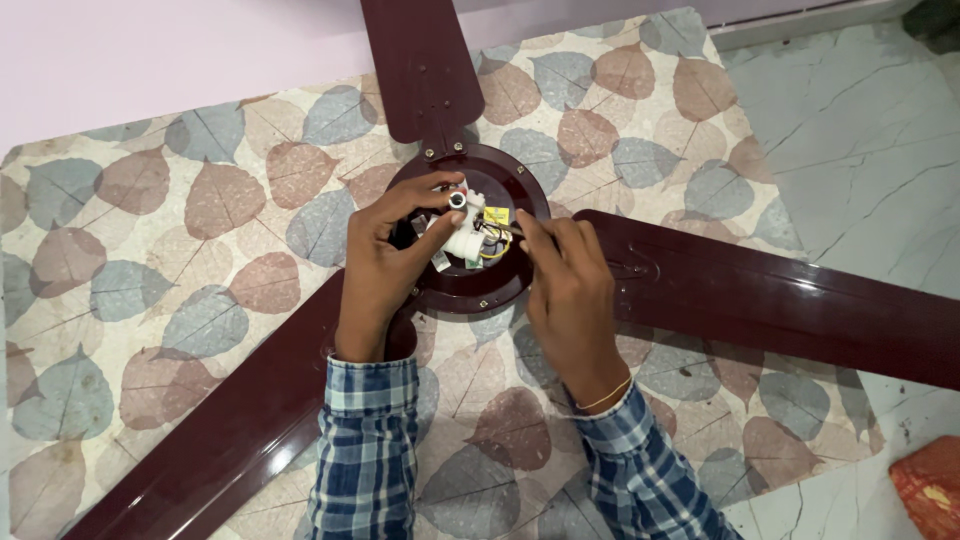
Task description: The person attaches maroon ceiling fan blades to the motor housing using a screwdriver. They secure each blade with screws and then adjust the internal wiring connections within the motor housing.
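A dark maroon ceiling fan lies on a leaf-patterned mat, its round motor hub in the middle with three blades spreading out. My left hand grips a white plastic part standing at the hub's centre, beside a short metal shaft and yellow wires. My right hand pinches a thin metal tool whose tip points into the wiring by the white part. Both wrists wear blue checked sleeves.
One blade runs up to the far wall, another reaches right, the third goes down-left. The mat covers a pale marble floor. A red-orange cloth lies at the lower right.
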